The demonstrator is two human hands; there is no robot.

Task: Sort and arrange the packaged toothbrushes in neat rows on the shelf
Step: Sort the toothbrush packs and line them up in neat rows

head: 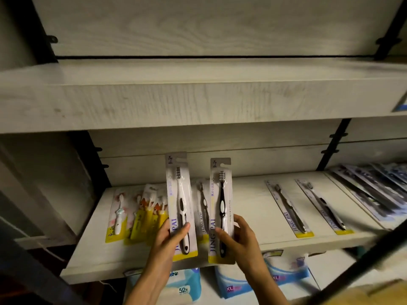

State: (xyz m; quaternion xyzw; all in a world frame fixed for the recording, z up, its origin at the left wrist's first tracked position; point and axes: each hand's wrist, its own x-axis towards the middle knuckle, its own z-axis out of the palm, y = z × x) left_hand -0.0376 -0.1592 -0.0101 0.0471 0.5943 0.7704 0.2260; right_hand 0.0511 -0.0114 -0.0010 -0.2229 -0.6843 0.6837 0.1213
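At the bottom of the frame, blue-and-white soft packs [187,285] sit under the shelf [248,216]. Above them, the left hand [170,235] grips a white-handled toothbrush pack [181,205] upright; the right hand [239,237] grips a black-handled toothbrush pack [221,211] upright beside it. Behind, children's toothbrush packs [136,213] crowd the left of the frame, and two packs [308,208] lie flat to the right.

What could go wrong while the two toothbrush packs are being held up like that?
1. The left hand and the right hand each pinch only the bottom of a tall pack, so the white toothbrush pack or the black toothbrush pack might tip and slip.
2. A falling pack could knock the crowded yellow packs on the shelf further out of line.
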